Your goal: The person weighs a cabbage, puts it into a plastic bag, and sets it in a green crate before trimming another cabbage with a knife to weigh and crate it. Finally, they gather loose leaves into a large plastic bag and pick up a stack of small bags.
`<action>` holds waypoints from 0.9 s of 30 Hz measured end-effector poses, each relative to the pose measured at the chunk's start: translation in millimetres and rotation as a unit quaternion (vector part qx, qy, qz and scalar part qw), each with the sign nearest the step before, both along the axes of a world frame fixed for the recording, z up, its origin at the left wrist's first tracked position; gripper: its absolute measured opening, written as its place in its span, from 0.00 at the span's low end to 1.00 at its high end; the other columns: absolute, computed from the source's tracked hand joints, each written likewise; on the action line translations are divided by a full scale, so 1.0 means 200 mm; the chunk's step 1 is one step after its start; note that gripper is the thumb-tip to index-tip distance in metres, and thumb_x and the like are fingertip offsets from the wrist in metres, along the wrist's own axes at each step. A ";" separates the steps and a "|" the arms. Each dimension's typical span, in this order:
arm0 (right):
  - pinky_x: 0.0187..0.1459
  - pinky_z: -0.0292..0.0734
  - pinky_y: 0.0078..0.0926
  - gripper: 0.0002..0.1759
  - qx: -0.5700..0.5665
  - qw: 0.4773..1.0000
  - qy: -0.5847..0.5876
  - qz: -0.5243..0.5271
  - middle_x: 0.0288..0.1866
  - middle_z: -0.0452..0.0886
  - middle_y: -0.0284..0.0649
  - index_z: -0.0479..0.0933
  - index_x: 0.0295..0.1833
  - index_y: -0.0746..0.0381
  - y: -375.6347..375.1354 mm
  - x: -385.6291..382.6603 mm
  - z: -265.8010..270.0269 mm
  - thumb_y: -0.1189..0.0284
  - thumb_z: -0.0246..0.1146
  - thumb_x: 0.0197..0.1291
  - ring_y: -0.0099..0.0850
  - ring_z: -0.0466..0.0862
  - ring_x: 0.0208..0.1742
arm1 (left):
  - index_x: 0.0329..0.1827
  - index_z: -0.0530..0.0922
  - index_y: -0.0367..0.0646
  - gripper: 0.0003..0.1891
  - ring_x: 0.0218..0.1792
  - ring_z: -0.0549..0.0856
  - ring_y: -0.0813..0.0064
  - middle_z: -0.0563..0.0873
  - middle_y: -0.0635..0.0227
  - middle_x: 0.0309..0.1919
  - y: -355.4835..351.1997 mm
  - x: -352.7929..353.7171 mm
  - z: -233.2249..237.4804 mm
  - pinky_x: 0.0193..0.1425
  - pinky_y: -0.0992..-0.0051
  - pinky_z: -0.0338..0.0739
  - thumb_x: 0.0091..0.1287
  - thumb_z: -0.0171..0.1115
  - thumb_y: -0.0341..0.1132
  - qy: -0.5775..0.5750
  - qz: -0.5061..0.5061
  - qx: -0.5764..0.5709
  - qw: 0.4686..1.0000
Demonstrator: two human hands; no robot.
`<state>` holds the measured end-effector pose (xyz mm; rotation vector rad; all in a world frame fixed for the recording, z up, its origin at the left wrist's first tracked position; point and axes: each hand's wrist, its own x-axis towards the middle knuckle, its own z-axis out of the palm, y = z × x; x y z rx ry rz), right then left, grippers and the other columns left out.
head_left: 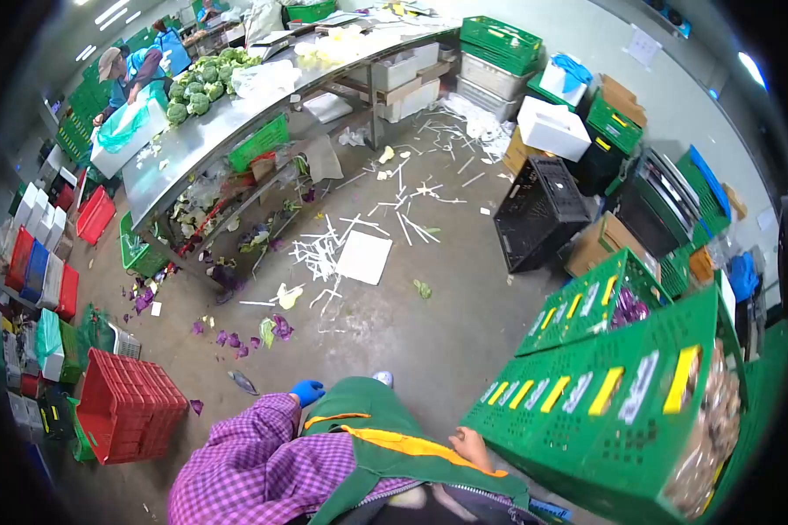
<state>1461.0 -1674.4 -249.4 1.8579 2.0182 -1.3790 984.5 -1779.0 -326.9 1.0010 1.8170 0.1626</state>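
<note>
My left hand (307, 392), in a blue glove, hangs beside the green apron (359, 398), fingers apart and holding nothing I can see. On the other side is my bare right hand (471, 446), its fingers loosely bent and nothing visible in them. It is close to the lower left edge of a large green crate (499, 420). Yellow and white strips run along that crate's side, and wrapped brown produce (707, 433) shows at its end. Behind it, another green crate (556, 319) holds purple produce (629, 308).
White strips (320, 254), a white sheet (363, 257) and purple leaves (232, 339) litter the floor. A red crate (131, 407) stands left, a black crate (541, 214) right. Broccoli (206, 80) lies on the long metal table (162, 171), where a person (131, 74) stands.
</note>
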 end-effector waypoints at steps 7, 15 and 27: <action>0.47 0.79 0.29 0.23 -0.012 0.990 0.138 0.038 0.42 0.84 0.48 0.74 0.55 0.67 1.06 -0.64 0.15 0.67 0.65 0.55 0.34 0.85 0.44 | 0.57 0.76 0.38 0.24 0.52 0.82 0.65 0.82 0.56 0.52 0.88 -0.49 0.05 0.58 0.70 0.74 0.60 0.62 0.41 0.004 0.219 0.093 0.971; 0.47 0.78 0.32 0.21 0.006 0.980 0.132 0.149 0.42 0.84 0.49 0.75 0.54 0.65 2.43 -1.18 0.22 0.68 0.63 0.56 0.39 0.84 0.44 | 0.59 0.74 0.36 0.23 0.49 0.81 0.70 0.82 0.59 0.52 1.77 -0.70 0.01 0.54 0.72 0.75 0.62 0.63 0.36 -0.075 0.292 0.182 0.936; 0.48 0.78 0.31 0.24 0.087 0.921 0.115 0.361 0.44 0.84 0.47 0.74 0.57 0.64 4.23 -2.38 0.39 0.67 0.64 0.55 0.36 0.84 0.46 | 0.64 0.66 0.33 0.36 0.57 0.77 0.61 0.77 0.51 0.57 2.73 -1.21 0.25 0.60 0.68 0.72 0.56 0.69 0.42 0.080 0.533 0.142 0.830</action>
